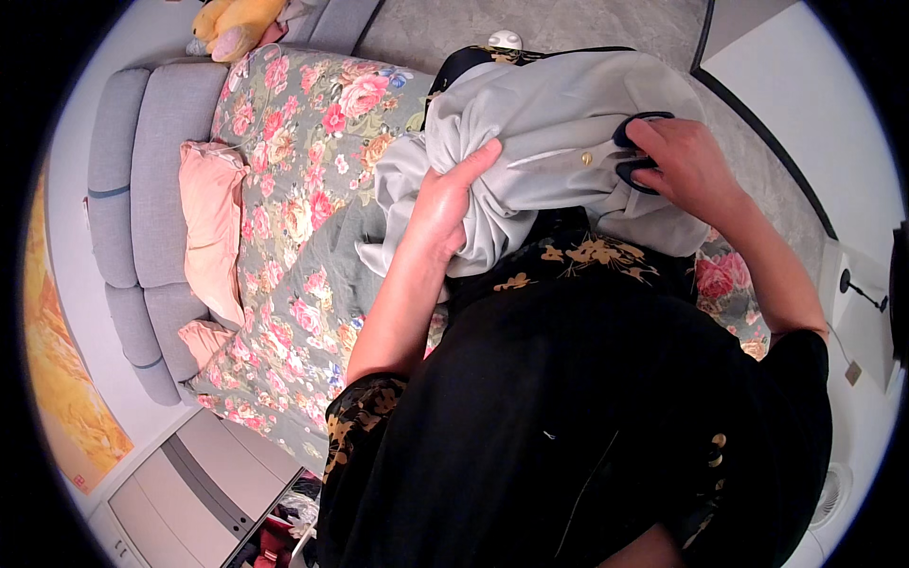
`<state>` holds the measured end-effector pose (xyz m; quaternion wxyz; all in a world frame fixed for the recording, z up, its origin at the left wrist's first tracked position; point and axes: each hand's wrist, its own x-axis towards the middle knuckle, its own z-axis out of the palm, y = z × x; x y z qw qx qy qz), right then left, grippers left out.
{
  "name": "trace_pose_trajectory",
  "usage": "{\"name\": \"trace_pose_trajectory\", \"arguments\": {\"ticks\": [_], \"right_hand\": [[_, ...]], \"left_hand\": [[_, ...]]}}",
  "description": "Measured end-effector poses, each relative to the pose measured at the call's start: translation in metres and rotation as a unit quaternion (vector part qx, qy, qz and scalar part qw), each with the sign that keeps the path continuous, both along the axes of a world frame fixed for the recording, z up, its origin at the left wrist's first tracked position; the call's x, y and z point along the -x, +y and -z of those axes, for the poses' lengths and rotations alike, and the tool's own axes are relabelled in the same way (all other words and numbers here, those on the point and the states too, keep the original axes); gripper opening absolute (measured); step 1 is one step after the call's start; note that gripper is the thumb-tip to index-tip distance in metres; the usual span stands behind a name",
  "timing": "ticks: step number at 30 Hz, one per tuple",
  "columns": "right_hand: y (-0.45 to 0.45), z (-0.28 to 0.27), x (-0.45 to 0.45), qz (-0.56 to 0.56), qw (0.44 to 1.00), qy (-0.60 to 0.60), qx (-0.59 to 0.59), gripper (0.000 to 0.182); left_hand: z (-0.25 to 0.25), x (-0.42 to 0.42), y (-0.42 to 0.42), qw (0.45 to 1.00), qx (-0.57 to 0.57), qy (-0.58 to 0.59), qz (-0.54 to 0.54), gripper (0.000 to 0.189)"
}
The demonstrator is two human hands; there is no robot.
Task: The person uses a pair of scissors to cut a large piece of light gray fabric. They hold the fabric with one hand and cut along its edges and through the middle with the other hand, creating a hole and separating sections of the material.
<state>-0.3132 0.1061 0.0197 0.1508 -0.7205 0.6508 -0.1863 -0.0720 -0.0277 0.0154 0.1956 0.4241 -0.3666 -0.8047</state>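
Observation:
A light grey cloth (540,92) lies bunched over my lap. My left hand (454,195) grips a gathered fold of it, thumb on top. My right hand (678,163) holds a pair of scissors (586,157) by the dark handle loops, right of my left hand. The scissors lie over the cloth, blades pointing left toward my left thumb and close together; whether the tips touch fabric I cannot tell. Below the cloth shows black clothing (596,259) with gold flower patterns.
A bed with a floral cover (298,192) spreads to the left, with a pink pillow (213,227) against the grey padded headboard (174,177). A yellow plush toy (238,25) sits at the upper left. A white object (505,40) stands on the grey floor (440,28) beyond my lap.

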Motion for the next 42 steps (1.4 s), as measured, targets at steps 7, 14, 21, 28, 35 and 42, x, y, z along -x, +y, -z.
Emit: {"name": "trace_pose_trajectory", "arguments": {"ticks": [7,14,21,28,35,42], "right_hand": [[-0.003,0.024,0.017,0.181,0.965,-0.189,0.009,0.035],[-0.004,0.046,0.01,0.195,0.943,-0.265,0.048,0.034],[0.004,0.066,0.021,0.224,0.96,-0.155,0.064,0.036],[0.005,0.075,0.035,0.26,0.948,-0.155,0.095,0.035],[-0.009,0.052,0.008,0.19,0.957,-0.207,0.078,0.038],[-0.062,0.065,-0.014,0.103,0.961,-0.237,0.096,0.036]], "left_hand": [[0.009,-0.002,-0.003,0.999,0.001,-0.035,-0.021,0.048],[0.026,-0.004,-0.007,0.999,-0.015,-0.008,-0.039,0.051],[0.025,-0.006,-0.027,0.999,0.007,-0.037,-0.03,0.05],[0.016,-0.002,-0.043,0.998,0.033,-0.053,-0.033,0.042],[0.011,-0.005,-0.05,0.999,-0.004,-0.037,-0.011,0.046],[0.001,-0.006,-0.052,1.0,-0.022,-0.021,0.005,0.046]]}}
